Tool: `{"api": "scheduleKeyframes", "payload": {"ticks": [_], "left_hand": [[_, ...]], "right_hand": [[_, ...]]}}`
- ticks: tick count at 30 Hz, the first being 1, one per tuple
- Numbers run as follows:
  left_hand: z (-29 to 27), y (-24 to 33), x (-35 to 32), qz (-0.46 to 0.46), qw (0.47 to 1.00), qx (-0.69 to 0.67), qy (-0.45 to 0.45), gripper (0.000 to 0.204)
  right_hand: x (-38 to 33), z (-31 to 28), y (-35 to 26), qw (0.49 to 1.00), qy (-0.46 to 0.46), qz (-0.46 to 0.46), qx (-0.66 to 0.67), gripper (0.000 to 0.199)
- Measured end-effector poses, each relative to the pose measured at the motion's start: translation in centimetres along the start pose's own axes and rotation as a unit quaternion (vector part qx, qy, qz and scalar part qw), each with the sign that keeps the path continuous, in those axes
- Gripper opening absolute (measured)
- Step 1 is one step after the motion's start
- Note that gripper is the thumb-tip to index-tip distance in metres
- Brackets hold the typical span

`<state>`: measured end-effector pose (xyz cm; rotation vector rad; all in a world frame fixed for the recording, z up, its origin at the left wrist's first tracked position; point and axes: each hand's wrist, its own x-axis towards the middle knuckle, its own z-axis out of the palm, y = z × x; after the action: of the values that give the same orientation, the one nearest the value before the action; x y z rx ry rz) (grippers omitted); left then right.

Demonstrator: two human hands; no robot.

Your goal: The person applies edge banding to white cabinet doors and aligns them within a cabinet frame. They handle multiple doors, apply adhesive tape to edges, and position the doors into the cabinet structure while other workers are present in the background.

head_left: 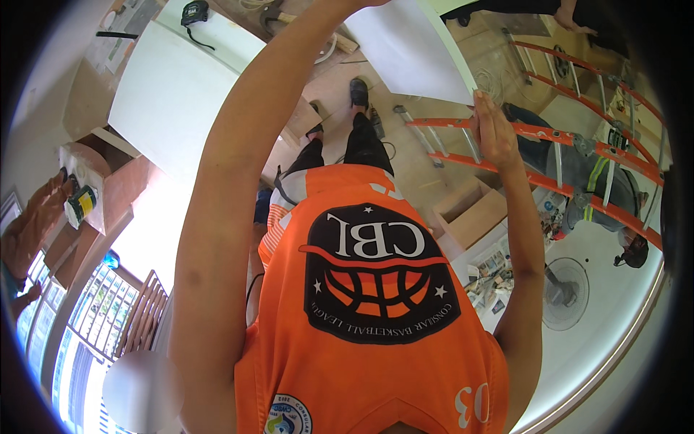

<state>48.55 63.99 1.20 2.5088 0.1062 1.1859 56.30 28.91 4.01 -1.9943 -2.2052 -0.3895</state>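
A smooth white panel (405, 43) stretches across the top of the view in front of me. My right hand (496, 134) is at its near right corner, with the fingers closed against the edge. My left arm reaches up past the left side of the panel. Only a sliver of my left hand (367, 3) shows at the top border, so its fingers are hidden. Left of that arm lies another broad white board (170, 90), with a black tape measure (194, 13) on a white surface at its far side.
An orange ladder (535, 132) lies across the right, beside a co-worker in grey (607, 173). Another person's hand (571, 18) shows at top right. An open wooden box (473, 217), a fan (566, 293) and a drill (376, 121) are nearby. A person's legs (36, 206) are at left.
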Motion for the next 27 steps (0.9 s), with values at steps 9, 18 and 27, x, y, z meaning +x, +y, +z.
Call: {"api": "scheduleKeyframes", "payload": {"ticks": [9,18,27], "left_hand": [[0.0,-0.2,-0.4,0.008,1.000,-0.018,0.008,0.029],[-1.5,-1.1,-1.0,-0.011,1.000,0.002,-0.014,0.031],[0.1,0.3,-0.7,-0.026,0.999,-0.001,-0.018,0.034]], "right_hand": [[-0.3,1.3,-0.5,0.995,0.055,0.030,0.077,0.047],[1.2,0.2,-1.0,0.974,0.066,0.111,0.188,0.041],[1.0,0.6,-0.2,0.947,0.076,0.118,0.289,0.032]]}}
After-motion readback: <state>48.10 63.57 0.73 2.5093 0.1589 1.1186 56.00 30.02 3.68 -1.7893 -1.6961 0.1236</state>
